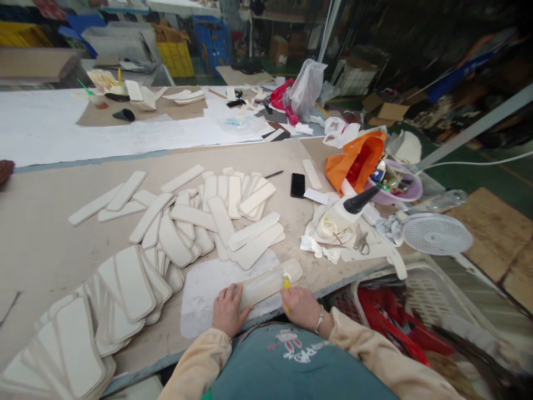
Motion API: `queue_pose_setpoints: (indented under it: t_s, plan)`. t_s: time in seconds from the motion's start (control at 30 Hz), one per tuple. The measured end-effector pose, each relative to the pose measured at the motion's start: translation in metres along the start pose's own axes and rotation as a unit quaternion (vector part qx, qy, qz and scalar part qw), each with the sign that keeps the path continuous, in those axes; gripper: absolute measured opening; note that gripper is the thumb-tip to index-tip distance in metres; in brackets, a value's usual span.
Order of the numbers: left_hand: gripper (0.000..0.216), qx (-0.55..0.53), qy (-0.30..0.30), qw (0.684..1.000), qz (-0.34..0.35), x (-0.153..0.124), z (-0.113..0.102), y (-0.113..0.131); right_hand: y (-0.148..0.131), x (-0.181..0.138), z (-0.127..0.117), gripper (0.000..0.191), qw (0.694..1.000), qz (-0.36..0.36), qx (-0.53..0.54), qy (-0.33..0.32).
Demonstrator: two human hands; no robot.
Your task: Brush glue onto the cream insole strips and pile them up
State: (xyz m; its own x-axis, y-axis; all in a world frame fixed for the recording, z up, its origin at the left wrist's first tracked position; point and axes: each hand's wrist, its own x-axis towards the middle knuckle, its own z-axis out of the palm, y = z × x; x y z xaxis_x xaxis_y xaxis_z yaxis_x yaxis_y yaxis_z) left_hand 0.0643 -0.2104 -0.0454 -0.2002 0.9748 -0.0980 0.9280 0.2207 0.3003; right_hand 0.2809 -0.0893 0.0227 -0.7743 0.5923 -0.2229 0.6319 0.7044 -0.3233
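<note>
A long, round-ended pale strip [272,282] lies on a whitish sheet [200,297] at the table's near edge. My left hand [229,310] holds its left end, with fingers and thumb about the edges. In my right hand [303,306] is a small yellow-handled brush [287,282]. White matter shows at the brush tip, which is over the strip's right part. Beyond the sheet lies a loose pile of similar cream strips [225,216]. Larger rounded cream panels [125,283] overlap in a row to the left.
To the right stand a white bottle with a black nozzle [360,201], scissors [363,243], an orange bag [353,161], a purple basin [410,186] and a white fan [437,233]. A phone [297,185] lies farther back. A basket [437,283] sits below the table edge.
</note>
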Motion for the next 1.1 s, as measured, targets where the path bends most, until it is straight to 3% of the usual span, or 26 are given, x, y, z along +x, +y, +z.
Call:
queue_pose_setpoints:
  t_s: [0.1,0.17,0.23,0.37,0.47,0.57,0.63,0.8,0.87,1.1]
  plan:
    - [0.06,-0.004,-0.004,1.0,0.005,0.0,0.002,-0.002,-0.02,0.011,0.001,0.022,0.992,-0.086,0.089,-0.011]
    - [0.059,-0.007,-0.005,1.0,0.006,0.0,0.001,-0.002,-0.028,0.017,0.002,0.025,0.975,-0.104,0.195,0.001]
    - [0.059,-0.01,-0.008,1.0,0.007,0.0,0.001,-0.002,-0.032,0.021,0.005,0.026,0.953,-0.077,0.294,0.007]
    - [0.061,-0.015,-0.015,1.0,0.0,0.0,-0.002,0.0,-0.015,0.019,0.012,0.026,0.914,0.059,0.402,0.006]
    - [0.062,-0.016,-0.019,1.0,-0.008,-0.001,-0.004,0.0,0.012,0.009,0.007,0.027,0.901,0.133,0.41,0.042]
    - [0.063,-0.014,-0.02,1.0,-0.01,-0.001,-0.004,0.0,0.027,0.001,-0.003,0.027,0.905,0.143,0.394,0.075]
    - [0.064,-0.015,-0.018,1.0,-0.008,-0.001,-0.003,-0.001,0.022,0.0,-0.005,0.027,0.905,0.12,0.404,0.062]
    - [0.064,-0.012,-0.016,1.0,-0.001,0.0,-0.003,-0.001,-0.016,0.015,0.008,0.025,0.891,0.049,0.45,-0.039]
    - [0.064,-0.007,-0.016,1.0,0.0,0.0,-0.003,0.0,-0.018,0.019,0.013,0.025,0.895,0.048,0.441,-0.044]
    - [0.063,0.004,-0.017,1.0,-0.005,0.001,-0.004,0.001,0.04,-0.006,-0.003,0.023,0.927,0.103,0.356,0.06]
